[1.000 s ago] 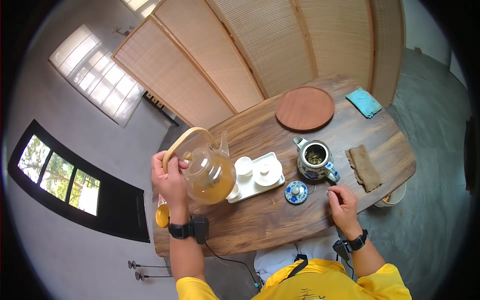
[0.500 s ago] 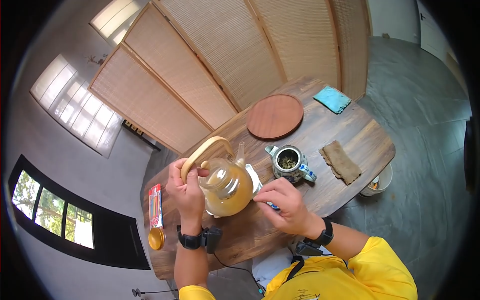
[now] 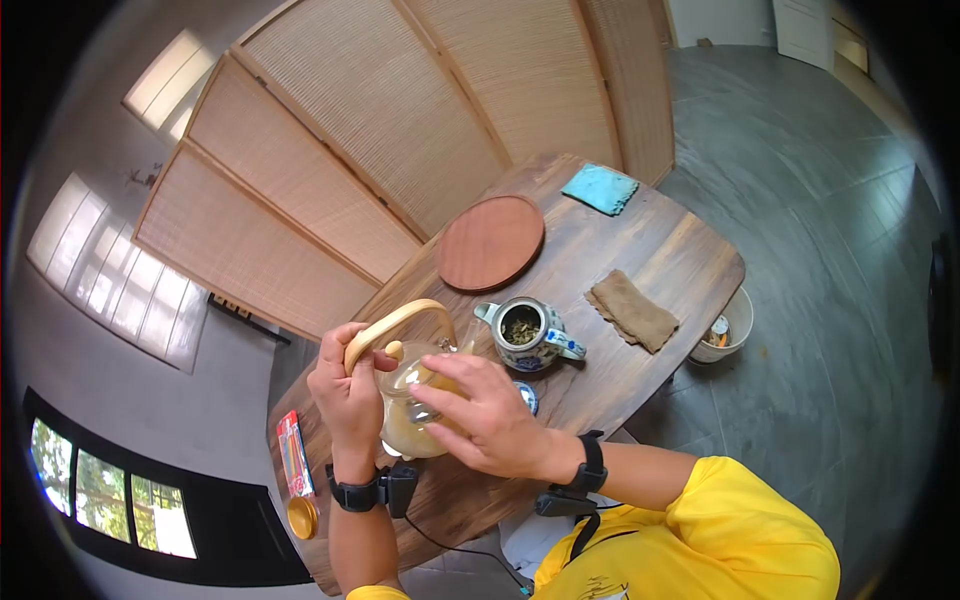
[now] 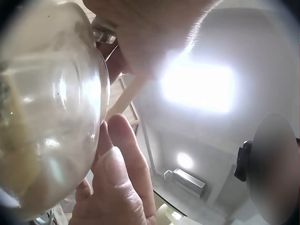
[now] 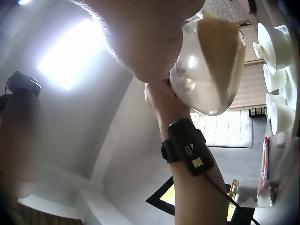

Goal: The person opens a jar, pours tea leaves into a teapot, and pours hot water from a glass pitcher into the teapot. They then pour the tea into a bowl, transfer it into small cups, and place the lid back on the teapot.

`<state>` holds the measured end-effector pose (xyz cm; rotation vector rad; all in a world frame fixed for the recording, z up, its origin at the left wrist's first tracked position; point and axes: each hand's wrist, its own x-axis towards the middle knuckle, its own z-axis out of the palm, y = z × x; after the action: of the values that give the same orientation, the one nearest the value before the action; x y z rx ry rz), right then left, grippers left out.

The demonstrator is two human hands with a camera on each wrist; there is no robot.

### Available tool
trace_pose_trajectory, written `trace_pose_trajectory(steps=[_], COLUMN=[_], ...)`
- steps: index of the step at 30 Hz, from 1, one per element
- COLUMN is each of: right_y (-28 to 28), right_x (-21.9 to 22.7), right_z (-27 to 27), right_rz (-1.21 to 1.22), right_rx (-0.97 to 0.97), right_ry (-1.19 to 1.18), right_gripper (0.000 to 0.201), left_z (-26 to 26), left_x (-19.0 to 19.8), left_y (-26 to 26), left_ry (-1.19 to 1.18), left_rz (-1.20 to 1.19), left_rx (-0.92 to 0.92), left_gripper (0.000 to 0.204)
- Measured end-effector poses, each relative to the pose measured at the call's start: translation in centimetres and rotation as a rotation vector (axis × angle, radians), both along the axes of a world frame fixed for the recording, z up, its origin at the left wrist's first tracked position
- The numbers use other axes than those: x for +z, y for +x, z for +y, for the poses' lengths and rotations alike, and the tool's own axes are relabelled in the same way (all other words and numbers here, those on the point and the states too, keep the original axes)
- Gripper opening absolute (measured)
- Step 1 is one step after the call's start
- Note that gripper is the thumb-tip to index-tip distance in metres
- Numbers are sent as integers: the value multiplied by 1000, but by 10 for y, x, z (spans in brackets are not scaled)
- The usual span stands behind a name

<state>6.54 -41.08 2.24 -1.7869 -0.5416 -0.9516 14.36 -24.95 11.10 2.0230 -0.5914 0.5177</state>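
Left of the blue-and-white porcelain teapot (image 3: 528, 357), which stands uncovered on the brown wooden desk (image 3: 610, 375) with dark leaves inside, a round clear-glass kettle (image 3: 402, 430) holding yellowish liquid hangs raised. The person's left hand (image 3: 348, 395) grips its arched pale-wood handle (image 3: 408, 318). The right hand (image 3: 482, 415) spreads its fingers, nearly straight, over the kettle's top; whether they touch the glass cannot be told. The frayed brown cloth (image 3: 636, 311) lies right of the porcelain teapot; the round reddish-brown wooden tray (image 3: 490, 243), behind it.
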Motion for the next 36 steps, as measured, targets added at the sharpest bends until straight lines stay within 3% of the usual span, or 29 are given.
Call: trace_pose_trajectory(steps=[14, 36], right_y=[5, 4], right_x=[-11, -12], right_z=[-6, -9], right_rz=[49, 68], right_rx=[-92, 2], right_ry=[90, 158], right_gripper=[52, 54], left_z=[-29, -36], left_x=[-4, 18], left_y=[27, 27], left_ry=[98, 354], left_rz=[49, 35], left_rx=[-62, -59], left_gripper=[16, 23])
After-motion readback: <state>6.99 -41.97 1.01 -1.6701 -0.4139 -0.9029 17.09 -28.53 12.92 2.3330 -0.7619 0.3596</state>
